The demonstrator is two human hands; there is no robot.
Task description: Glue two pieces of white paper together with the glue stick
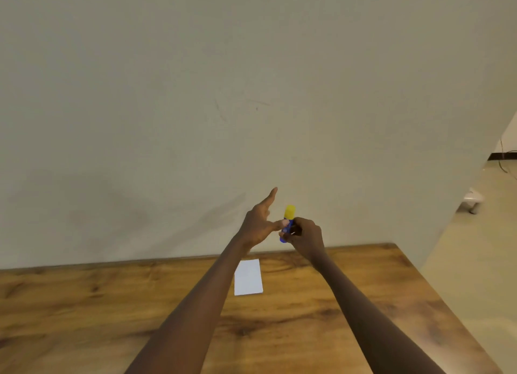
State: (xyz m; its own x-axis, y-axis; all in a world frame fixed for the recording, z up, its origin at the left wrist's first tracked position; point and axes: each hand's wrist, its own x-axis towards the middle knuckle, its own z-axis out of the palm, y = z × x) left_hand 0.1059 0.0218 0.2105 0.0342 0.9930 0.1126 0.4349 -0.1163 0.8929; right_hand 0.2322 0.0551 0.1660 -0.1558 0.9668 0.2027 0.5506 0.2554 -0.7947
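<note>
A glue stick with a blue body and a yellow cap on top is held upright in the air above the far edge of the table. My right hand is closed around its blue body. My left hand is beside it on the left, its thumb touching the blue body just under the cap and its other fingers spread, one pointing up. White paper lies flat on the wooden table below the hands. I cannot tell whether it is one sheet or two stacked.
A plain beige wall stands right behind the table's far edge. The table's right edge drops to a light floor, where a small white object stands.
</note>
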